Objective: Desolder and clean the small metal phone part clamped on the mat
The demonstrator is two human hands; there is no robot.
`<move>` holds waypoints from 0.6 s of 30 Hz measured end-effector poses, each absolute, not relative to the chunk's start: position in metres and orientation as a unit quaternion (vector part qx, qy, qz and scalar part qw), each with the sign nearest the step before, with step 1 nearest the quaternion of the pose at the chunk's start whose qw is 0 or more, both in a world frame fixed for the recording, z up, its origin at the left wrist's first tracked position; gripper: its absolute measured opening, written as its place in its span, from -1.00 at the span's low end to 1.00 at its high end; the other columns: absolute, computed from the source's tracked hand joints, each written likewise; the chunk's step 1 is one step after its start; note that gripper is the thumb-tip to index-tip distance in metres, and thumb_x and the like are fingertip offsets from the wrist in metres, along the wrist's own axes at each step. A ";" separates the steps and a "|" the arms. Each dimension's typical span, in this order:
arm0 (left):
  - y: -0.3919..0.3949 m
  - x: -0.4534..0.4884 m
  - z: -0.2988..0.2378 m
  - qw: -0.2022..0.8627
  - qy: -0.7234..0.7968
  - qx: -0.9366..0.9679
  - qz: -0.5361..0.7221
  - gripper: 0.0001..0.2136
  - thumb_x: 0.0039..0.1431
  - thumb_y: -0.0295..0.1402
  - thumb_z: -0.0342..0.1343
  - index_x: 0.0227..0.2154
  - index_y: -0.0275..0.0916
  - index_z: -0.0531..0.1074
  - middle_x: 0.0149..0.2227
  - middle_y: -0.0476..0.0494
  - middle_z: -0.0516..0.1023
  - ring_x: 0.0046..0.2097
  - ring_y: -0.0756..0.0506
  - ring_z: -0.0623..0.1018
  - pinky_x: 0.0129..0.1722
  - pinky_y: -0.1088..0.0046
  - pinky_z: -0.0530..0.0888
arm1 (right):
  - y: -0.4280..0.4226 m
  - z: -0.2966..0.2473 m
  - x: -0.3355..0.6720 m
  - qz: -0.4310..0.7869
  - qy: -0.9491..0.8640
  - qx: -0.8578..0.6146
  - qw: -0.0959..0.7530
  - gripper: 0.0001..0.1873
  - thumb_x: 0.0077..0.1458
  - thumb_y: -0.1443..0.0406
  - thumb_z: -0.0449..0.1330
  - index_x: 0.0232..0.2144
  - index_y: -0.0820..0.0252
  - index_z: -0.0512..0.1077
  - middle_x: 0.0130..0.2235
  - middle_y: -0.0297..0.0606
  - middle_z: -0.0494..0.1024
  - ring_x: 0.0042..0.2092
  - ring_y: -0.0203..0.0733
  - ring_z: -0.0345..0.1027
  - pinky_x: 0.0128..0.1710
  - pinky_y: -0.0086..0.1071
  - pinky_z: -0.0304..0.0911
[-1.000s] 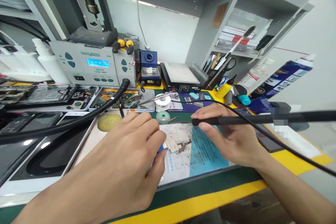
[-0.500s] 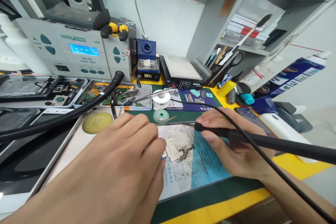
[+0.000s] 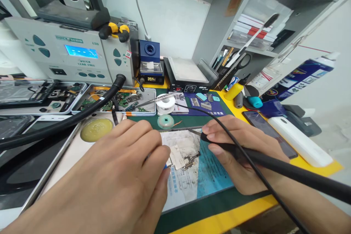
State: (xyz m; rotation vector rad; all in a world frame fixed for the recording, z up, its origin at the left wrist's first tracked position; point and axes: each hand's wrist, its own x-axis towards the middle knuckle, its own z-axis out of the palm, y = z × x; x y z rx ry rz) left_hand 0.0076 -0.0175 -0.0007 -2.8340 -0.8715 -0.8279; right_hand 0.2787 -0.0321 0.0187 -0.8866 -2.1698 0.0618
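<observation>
My right hand [image 3: 241, 150] grips a soldering iron [image 3: 227, 146] by its black handle, its thin metal tip pointing left above the work sheet. The fingers of my left hand [image 3: 131, 168] are closed on a blue tool [image 3: 165, 167], mostly hidden behind them. Just right of these fingers a small phone circuit board [image 3: 189, 160] lies beside a pale metal plate [image 3: 177, 157]. Under both is a stained white and blue sheet [image 3: 186, 192]. Beyond it sit a solder spool [image 3: 165, 104] and a roll of desoldering braid [image 3: 165, 121] with a copper end sticking out.
Behind stand a hot-air station [image 3: 82, 55], a soldering station [image 3: 151, 76] and a heating plate [image 3: 189, 75]. The station's black hose [image 3: 90, 111] crosses a parts tray [image 3: 145, 109] at left. Over my right hand runs a black cable [image 3: 236, 140]. A phone [image 3: 268, 131] lies at right.
The view has shifted slightly, so the bench things sit a little further left. The iron's handle has tilted down at its back end, and its tip shows more. Both hands keep their hold.
</observation>
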 end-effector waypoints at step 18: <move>-0.016 0.007 -0.004 -0.022 -0.303 -0.902 -0.306 -0.87 0.27 -0.25 0.21 -0.19 -0.13 0.57 -0.19 -0.18 0.56 -0.07 -0.23 0.52 0.07 0.12 0.53 | -0.037 0.015 0.276 0.010 -0.858 -0.319 0.403 -0.65 0.19 0.54 0.32 -0.03 0.10 0.60 -0.22 -0.12 0.73 -0.13 0.06 0.70 -0.10 -0.09 0.66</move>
